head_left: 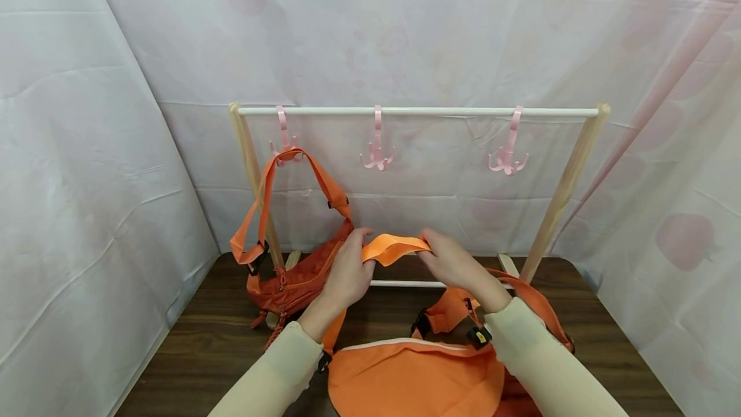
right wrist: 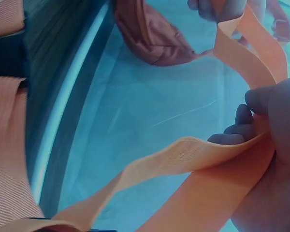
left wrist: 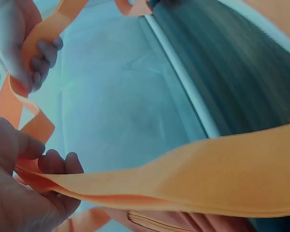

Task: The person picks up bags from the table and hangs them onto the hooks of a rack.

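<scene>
Both hands grip an orange webbing strap (head_left: 393, 248), raised in front of the rack, with a short twisted stretch of it between them. The left hand (head_left: 350, 269) pinches its left part, thumb and fingers curled round it in the left wrist view. On the other side the right hand (head_left: 454, 262) holds the strap, its fingers (right wrist: 239, 130) bent round the band in the right wrist view. From there the strap runs down to a bright orange bag (head_left: 417, 375) with a pale zipper, lying on the table below the forearms.
A white bar on wooden posts (head_left: 561, 201) carries pink hooks (head_left: 377, 147). From the left hook hangs a darker orange bag (head_left: 307, 275) by its strap, its body low against the left post. Another darker orange strap (head_left: 541, 304) lies beneath the right forearm on the brown table (head_left: 191, 340).
</scene>
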Available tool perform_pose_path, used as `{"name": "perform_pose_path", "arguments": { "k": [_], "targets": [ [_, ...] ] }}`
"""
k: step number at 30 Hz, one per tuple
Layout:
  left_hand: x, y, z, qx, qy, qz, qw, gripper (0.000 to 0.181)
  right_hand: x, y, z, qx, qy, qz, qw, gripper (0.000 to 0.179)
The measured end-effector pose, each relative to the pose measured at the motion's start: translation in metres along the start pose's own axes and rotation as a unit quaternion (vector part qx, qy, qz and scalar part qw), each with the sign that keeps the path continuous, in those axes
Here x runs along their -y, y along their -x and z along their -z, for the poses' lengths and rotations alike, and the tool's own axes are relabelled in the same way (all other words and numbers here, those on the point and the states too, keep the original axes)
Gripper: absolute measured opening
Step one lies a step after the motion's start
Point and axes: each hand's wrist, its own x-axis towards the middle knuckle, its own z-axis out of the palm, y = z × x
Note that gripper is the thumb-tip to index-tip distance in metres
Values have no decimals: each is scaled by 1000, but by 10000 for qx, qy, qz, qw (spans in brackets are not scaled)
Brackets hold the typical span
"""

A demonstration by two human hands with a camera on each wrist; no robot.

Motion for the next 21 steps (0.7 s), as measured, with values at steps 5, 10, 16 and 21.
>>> {"name": "perform_pose_path", "arguments": {
  "k": [5, 10, 16, 21],
  "targets": [
    [-10, -3, 2, -69, -70, -423, 9991, 61, 15, -2, 5, 45, -30, 172, 9998, 10],
    [-17, -5, 6, -14, -108, -603, 9981, 61, 25, -4, 13, 87, -239, 336, 9991, 10],
    [-21, -6, 19, 200, -116, -528, 9983, 51, 29, -4, 25, 139, -413, 375, 9983, 6],
    [-21, -8, 30, 430, -165, -470, 9978, 25, 24, -2, 31, 160, -519, 456, 9975, 6]
  ]
}}
